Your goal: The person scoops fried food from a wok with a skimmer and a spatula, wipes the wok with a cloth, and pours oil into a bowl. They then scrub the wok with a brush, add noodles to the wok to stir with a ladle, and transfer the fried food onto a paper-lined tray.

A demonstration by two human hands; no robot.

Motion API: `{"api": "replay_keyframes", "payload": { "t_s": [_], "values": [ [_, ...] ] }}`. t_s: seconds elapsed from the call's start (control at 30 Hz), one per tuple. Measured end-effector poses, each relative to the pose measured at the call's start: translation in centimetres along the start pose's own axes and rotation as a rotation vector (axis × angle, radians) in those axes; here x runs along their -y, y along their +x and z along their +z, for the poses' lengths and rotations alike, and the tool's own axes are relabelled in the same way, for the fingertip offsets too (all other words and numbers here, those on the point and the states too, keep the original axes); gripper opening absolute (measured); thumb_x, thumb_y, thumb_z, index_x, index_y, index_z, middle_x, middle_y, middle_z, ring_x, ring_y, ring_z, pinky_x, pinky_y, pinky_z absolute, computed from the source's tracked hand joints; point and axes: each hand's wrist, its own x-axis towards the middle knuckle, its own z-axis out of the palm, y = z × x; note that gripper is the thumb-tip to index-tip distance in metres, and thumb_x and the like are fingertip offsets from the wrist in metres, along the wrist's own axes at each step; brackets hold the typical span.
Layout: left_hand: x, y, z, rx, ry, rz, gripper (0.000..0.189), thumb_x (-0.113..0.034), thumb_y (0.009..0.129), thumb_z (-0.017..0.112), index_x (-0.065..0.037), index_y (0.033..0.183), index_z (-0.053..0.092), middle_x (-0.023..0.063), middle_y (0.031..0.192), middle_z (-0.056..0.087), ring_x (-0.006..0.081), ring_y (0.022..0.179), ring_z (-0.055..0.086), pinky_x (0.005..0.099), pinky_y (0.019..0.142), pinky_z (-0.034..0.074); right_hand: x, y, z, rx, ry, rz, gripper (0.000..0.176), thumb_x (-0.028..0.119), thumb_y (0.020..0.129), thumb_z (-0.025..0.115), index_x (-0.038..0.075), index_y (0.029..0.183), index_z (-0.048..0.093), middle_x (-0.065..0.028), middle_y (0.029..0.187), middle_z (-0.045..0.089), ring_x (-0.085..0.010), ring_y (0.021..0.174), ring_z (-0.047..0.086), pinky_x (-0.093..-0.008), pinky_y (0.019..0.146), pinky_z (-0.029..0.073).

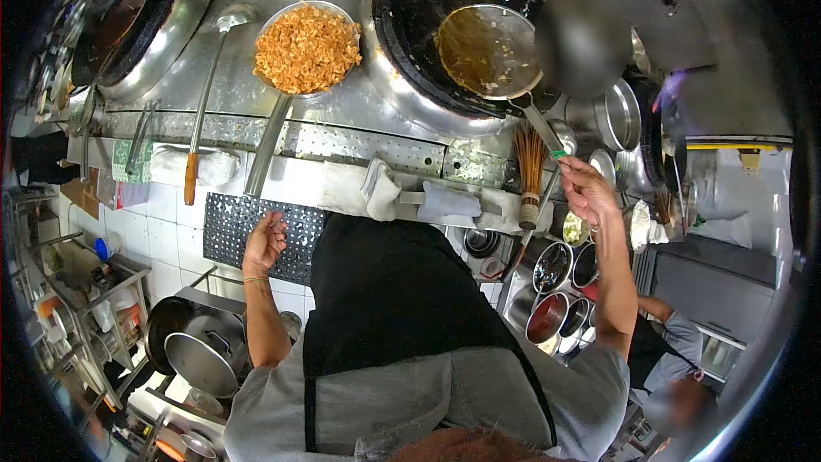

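My right hand point(590, 197) is closed round the green-banded end of a long-handled strainer point(530, 115). The strainer's round mesh head lies over the black wok point(402, 43), with brownish liquid and small bits showing in or through it. My left hand point(266, 242) hangs in front of the counter, holding nothing, its fingers loosely curled and a little apart. Just above it ends the handle of a second strainer point(272, 137). That one stands on the steel counter, heaped with orange-brown fried pieces point(308, 49).
A ladle point(203, 94) with a wooden grip lies at the left, near another wok point(162, 17). Folded cloths point(380, 188) and a bamboo brush point(529, 162) line the counter's front edge. Sauce pots point(547, 316) stand at the right, near another person point(671, 342).
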Motion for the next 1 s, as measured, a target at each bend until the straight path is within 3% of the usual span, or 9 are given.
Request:
{"api": "replay_keyframes", "payload": {
  "t_s": [0.23,0.3,0.57,0.6,0.73,1.0],
  "values": [
    [0.5,1.4,-1.1,-0.031,0.0,-0.031,0.028,-0.033,0.096,0.049,-0.008,0.107,0.057,0.0039,0.079,0.065,0.0099,0.055,0.055,0.0229,0.048,0.047,-1.3,0.8,3.0,0.083,0.103,-0.007,0.017,0.012,0.094,0.053,0.007,0.111,0.055,0.0022,0.062,0.048,-0.002,0.033,0.029,-0.0181,0.025,0.02],
    [0.5,1.5,-1.5,-0.019,-0.004,-0.041,0.028,-0.033,0.096,0.049,-0.008,0.108,0.057,0.0036,0.08,0.065,0.0097,0.056,0.055,0.0229,0.048,0.047,-1.7,0.2,3.3,0.101,0.096,-0.012,0.026,0.014,0.094,0.052,0.007,0.119,0.055,0.0026,0.062,0.046,-0.0025,0.035,0.03,-0.0191,0.025,0.023],
    [-0.1,0.4,-2.5,-0.076,-0.034,-0.039,0.026,-0.03,0.096,0.049,-0.009,0.109,0.057,0.0007,0.081,0.063,0.0085,0.057,0.052,0.0218,0.049,0.046,-3.6,-3.4,6.7,0.112,0.206,-0.082,0.03,0.009,0.093,0.052,0.003,0.122,0.055,0.0003,0.058,0.046,-0.0037,0.031,0.028,-0.0204,0.026,0.021],
    [-0.1,0.3,-2.8,-0.078,-0.03,-0.038,0.026,-0.03,0.096,0.049,-0.009,0.109,0.057,0.0007,0.081,0.063,0.0085,0.057,0.052,0.0218,0.049,0.046,-3.4,-3.2,6.9,0.141,0.227,-0.121,0.021,0.011,0.093,0.054,0.005,0.113,0.056,-0.0025,0.062,0.05,-0.0054,0.032,0.032,-0.0219,0.025,0.023],
    [0.3,0.4,-3.1,-0.109,-0.021,-0.009,0.023,-0.03,0.095,0.051,-0.01,0.104,0.058,-0.0003,0.082,0.063,0.0083,0.057,0.052,0.0212,0.049,0.046,-2.2,-0.8,8.6,0.015,0.158,-0.233,0.011,0.012,0.094,0.053,0.005,0.103,0.056,-0.0019,0.063,0.051,-0.0054,0.034,0.035,-0.022,0.025,0.025],
    [1.3,0.5,-3.6,-0.188,-0.12,-0.003,0.017,-0.026,0.093,0.055,-0.012,0.101,0.06,-0.0003,0.081,0.065,0.0076,0.056,0.053,0.0206,0.049,0.047,-2.4,0.8,10.2,0.143,0.298,-0.162,0.014,0.011,0.095,0.052,0.004,0.105,0.058,-0.0003,0.063,0.049,-0.0043,0.034,0.033,-0.0213,0.025,0.025]
  ]
}}
